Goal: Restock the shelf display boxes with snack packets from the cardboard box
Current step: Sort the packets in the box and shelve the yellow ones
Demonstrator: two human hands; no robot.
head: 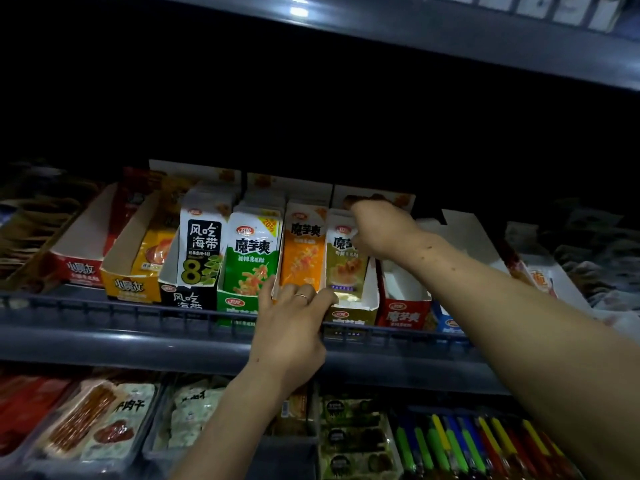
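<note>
A row of open display boxes stands on the middle shelf (104, 341). My left hand (294, 323) grips the front of the orange display box, whose orange snack packets (304, 251) stand upright. My right hand (377, 230) reaches over the neighbouring olive display box (353, 315) and holds the top of its olive snack packets (343, 265). The fingertips are hidden behind the packets. The cardboard box is out of view.
Left of my hands stand a green packet box (239, 303), a black seaweed box (188, 296), a yellow box (131, 282) and a red box (74, 268). A near-empty red box (403, 311) sits at right. Lower shelf holds more snacks (104, 420). The upper shelf edge (450, 39) overhangs.
</note>
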